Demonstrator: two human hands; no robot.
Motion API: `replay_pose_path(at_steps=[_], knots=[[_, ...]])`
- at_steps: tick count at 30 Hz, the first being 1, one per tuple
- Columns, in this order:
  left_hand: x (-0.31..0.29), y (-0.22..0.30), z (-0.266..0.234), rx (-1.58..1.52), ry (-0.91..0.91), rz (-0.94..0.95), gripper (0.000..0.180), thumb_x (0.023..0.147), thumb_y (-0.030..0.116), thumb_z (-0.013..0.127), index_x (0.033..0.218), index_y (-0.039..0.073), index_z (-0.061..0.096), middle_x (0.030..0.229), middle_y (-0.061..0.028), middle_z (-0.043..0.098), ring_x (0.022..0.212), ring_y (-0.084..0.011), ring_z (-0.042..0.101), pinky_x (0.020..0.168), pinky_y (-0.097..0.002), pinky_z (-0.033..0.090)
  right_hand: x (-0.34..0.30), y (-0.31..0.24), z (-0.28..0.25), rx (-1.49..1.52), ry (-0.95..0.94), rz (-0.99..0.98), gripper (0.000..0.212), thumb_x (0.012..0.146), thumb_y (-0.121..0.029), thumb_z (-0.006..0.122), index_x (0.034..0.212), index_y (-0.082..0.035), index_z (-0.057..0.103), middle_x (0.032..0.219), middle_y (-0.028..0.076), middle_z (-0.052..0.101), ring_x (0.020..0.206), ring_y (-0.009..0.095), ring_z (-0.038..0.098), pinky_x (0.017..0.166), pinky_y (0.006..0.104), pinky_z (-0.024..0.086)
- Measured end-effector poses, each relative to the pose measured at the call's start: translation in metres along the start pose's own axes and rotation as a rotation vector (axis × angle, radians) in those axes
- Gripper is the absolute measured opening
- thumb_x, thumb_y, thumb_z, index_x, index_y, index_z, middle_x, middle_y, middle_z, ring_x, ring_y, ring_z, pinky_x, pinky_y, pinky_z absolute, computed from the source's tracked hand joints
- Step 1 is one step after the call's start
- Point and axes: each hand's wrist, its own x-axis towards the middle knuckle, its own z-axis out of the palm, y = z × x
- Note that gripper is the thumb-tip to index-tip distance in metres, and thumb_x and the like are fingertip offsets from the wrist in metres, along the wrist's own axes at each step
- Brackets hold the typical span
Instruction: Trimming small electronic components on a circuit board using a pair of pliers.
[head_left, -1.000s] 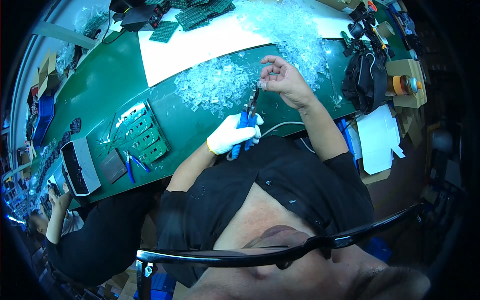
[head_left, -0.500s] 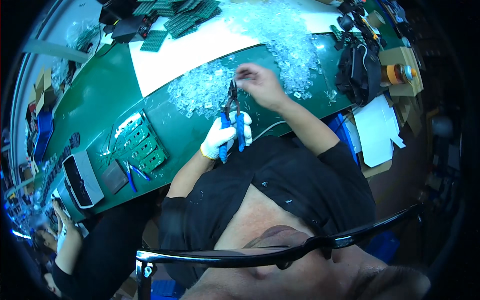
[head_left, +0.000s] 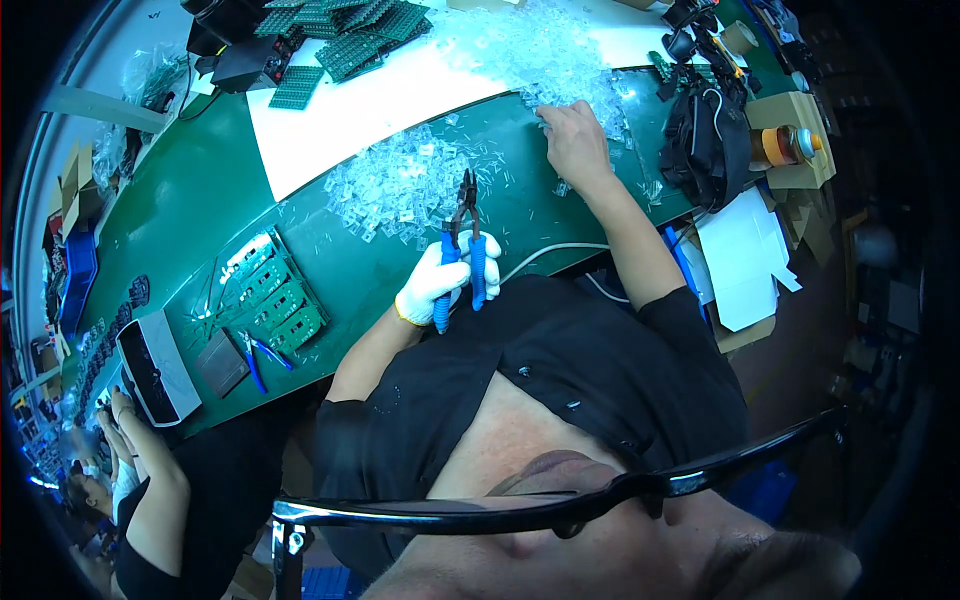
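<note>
While the white-gloved left hand [head_left: 430, 280] clasps blue-handled metal pliers [head_left: 478, 252], the bare right hand [head_left: 579, 146] meets clear plastic squares [head_left: 562, 68] toward one o'clock. Whether its fingers pinch any, I can't tell.

The left hand [head_left: 440, 272], in a white glove, is at the near side, its fingers curled inward in a grip; its bare forearm [head_left: 375, 358] slants far and rightward from a bent elbow close to the torso. The right hand [head_left: 578, 142], bare, lies well apart, farther off and to the right, back upward, fingers bent and directed far and left. Its forearm [head_left: 632, 232] stretches far and leftward, the wrist [head_left: 600, 187] roughly in line with it.
</note>
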Motion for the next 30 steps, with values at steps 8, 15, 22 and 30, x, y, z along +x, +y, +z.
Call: replay_pose_path(at_steps=[8, 15, 22, 30], knots=[[0.001, 0.000, -0.002, 0.017, 0.019, 0.019, 0.080, 0.089, 0.047, 0.086, 0.142, -0.005, 0.057, 0.111, -0.0146, 0.075, 0.098, -0.0276, 0.075, 0.085, -0.0411, 0.060, -0.001, -0.008, -0.012, 0.288, 0.021, 0.190, 0.026, 0.091, 0.000, 0.076, 0.116, -0.004, 0.078, 0.102, 0.012, 0.079, 0.098, 0.027, 0.074, 0.089, 0.0393, 0.059], [0.001, 0.000, -0.001, -0.005, 0.021, -0.026, 0.082, 0.087, 0.047, 0.088, 0.142, -0.005, 0.057, 0.111, -0.0162, 0.075, 0.099, -0.0297, 0.075, 0.089, -0.0439, 0.060, -0.017, -0.015, -0.012, 1.430, -0.147, 0.550, 0.020, 0.104, -0.003, 0.072, 0.123, 0.000, 0.072, 0.107, 0.007, 0.075, 0.095, 0.017, 0.074, 0.083, 0.0300, 0.061], [0.003, 0.003, 0.001, 0.004, 0.007, -0.057, 0.085, 0.087, 0.048, 0.088, 0.144, -0.006, 0.055, 0.113, -0.0158, 0.075, 0.100, -0.0291, 0.075, 0.090, -0.0428, 0.060, -0.025, -0.048, -0.014, 1.823, -0.382, 0.540, 0.025, 0.106, -0.006, 0.073, 0.129, 0.000, 0.068, 0.103, 0.004, 0.067, 0.094, 0.014, 0.068, 0.081, 0.0274, 0.056], [-0.001, 0.001, 0.000, 0.021, 0.016, -0.053, 0.079, 0.090, 0.044, 0.085, 0.145, -0.005, 0.057, 0.112, -0.0151, 0.076, 0.100, -0.0280, 0.076, 0.090, -0.0412, 0.060, -0.025, -0.067, -0.015, 1.851, -0.439, 0.543, 0.025, 0.107, -0.007, 0.070, 0.131, 0.000, 0.070, 0.106, 0.004, 0.068, 0.096, 0.015, 0.067, 0.084, 0.0283, 0.056]])
